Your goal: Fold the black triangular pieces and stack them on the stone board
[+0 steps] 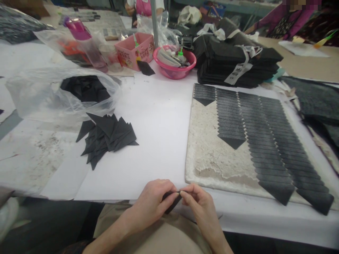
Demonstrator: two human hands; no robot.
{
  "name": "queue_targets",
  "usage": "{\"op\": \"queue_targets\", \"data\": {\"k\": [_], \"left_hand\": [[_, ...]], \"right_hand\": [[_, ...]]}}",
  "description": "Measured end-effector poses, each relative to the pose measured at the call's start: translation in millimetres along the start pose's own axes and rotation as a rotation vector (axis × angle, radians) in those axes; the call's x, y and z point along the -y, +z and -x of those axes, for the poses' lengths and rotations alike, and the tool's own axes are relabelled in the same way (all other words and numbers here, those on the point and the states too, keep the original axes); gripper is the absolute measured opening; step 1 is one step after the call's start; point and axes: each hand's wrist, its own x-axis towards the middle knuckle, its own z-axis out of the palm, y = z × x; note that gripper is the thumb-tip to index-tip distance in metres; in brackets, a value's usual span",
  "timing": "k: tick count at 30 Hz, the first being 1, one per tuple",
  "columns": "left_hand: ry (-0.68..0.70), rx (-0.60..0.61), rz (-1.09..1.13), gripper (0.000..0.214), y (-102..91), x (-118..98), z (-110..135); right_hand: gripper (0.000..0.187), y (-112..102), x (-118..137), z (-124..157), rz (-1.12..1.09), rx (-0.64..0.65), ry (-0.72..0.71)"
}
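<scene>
Right now the left hand (151, 204) and right hand (201, 208) are gripping a small black piece (172, 204) by its ends at the tabletop's (265, 225) near edge; it's likely handling light, floppy.

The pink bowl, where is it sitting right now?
In the head view the pink bowl sits far back near the middle, between the pink basket on its left and the stack of black fabric on its right.

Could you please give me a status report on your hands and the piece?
Left hand and right hand both pinch small black piece. Pile of triangles to the left, board of rows to the right. Nothing in the way.
</scene>
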Motion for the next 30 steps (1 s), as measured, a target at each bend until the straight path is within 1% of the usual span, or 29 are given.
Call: {"op": "queue_targets", "data": {"k": [3,7,10,13,16,19,22,26,28,30], "left_hand": [[-0.056,-0.007,-0.004,0.024,-8.6,5,3],[-0.169,-0.02,0.016,0.027,-25.7,21,12],[-0.241,-0.019,0.086,0.032,-35.8,30,18],[-0.304,-0.026,0.203,0.035,-40.2,35,21],[-0.378,-0.054,0.302,0.037,-39.3,37,22],[-0.418,-0.088,0.42,0.039,-36.5,39,21],[-0.419,-0.137,0.504,0.039,-35.8,40,21],[-0.366,-0.182,0.558,0.04,-35.3,40,21],[-0.37,-0.211,0.626,0.039,-30.1,40,21],[-0.399,-0.211,0.697,0.037,-20.5,38,18]], "right_hand": [[0.033,-5,0,-2,-0.004,-0.047,-0.008],[0.034,-18,-4,-6,0.007,-0.11,-0.006],[0.036,-23,-7,-8,-0.01,-0.101,-0.002],[0.038,-21,-9,-10,-0.051,-0.092,0.007],[0.04,-17,-11,-12,-0.106,-0.099,0.022],[0.041,-14,-12,-13,-0.137,-0.104,0.023],[0.042,-12,-12,-14,-0.16,-0.107,0.019],[0.044,-10,-9,-15,-0.194,-0.118,0.032],[0.044,-8,-9,-16,-0.21,-0.128,0.028],[0.043,-3,-9,-18,-0.232,-0.138,0.013]]}}
